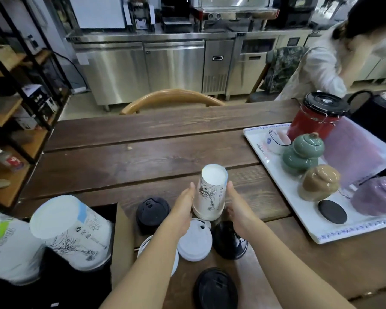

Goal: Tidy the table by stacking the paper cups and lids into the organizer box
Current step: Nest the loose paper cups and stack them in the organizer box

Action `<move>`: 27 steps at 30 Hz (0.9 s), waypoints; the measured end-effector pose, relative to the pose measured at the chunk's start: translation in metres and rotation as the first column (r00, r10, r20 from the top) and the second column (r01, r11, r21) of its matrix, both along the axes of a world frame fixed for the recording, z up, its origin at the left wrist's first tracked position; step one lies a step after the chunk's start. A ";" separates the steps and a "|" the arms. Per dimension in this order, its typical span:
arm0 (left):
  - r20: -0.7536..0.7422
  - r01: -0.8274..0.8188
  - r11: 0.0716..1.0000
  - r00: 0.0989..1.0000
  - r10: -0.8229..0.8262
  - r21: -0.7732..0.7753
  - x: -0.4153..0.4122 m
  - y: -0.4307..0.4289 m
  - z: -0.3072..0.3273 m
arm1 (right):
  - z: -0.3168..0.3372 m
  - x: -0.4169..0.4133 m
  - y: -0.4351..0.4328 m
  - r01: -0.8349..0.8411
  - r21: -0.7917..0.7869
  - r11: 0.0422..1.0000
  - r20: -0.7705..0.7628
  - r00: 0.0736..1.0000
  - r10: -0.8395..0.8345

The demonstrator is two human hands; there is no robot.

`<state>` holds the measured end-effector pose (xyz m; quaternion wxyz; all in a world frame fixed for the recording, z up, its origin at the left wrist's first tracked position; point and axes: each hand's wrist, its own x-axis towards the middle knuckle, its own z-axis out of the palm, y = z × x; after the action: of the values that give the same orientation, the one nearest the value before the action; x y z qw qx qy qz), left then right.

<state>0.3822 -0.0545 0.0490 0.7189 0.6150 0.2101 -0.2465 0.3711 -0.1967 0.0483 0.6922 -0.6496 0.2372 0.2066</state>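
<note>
White paper cup, upside down at 12 o'clock on the counter, squeezed between left hand and right hand, fingers pressed flat on both sides, likely for lifting toward the organizer box at 9 o'clock.

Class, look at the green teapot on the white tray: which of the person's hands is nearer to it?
Right. The right hand is on the right side of the upside-down paper cup, toward the green teapot. The left hand is on the cup's far side.
</note>
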 end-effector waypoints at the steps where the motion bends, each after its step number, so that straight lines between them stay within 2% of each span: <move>1: -0.017 0.008 0.999 1.000 -0.009 -0.037 0.000 -0.002 -0.001 | -0.002 0.001 0.001 -0.017 0.029 0.999 0.002 1.000 0.017; 4: -0.036 0.041 0.999 0.998 -0.043 -0.033 0.003 -0.007 -0.001 | -0.003 0.003 0.004 -0.016 0.067 0.998 0.018 1.000 0.015; 8: -0.008 0.033 0.999 0.999 -0.032 0.006 0.001 -0.007 0.011 | 0.003 0.004 0.003 0.000 0.037 0.999 0.050 0.999 -0.002; 15: 0.186 -0.087 0.995 0.980 0.076 0.055 -0.015 0.001 0.050 | 0.041 -0.003 0.014 -0.011 0.003 1.000 0.172 0.985 0.011; 18: 0.286 -0.129 0.991 0.951 0.114 0.035 -0.027 0.006 0.075 | 0.066 -0.009 0.020 -0.006 0.000 1.000 0.229 0.973 0.006; 27: 0.488 -0.280 0.959 0.844 0.222 0.048 -0.077 0.047 0.167 | 0.155 -0.032 0.062 -0.134 0.029 0.991 0.420 0.901 0.110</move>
<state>0.3054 -0.0072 0.2162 0.7371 0.6648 0.1192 0.0218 0.3386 -0.1347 0.2032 0.7307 -0.6723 0.0366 0.1126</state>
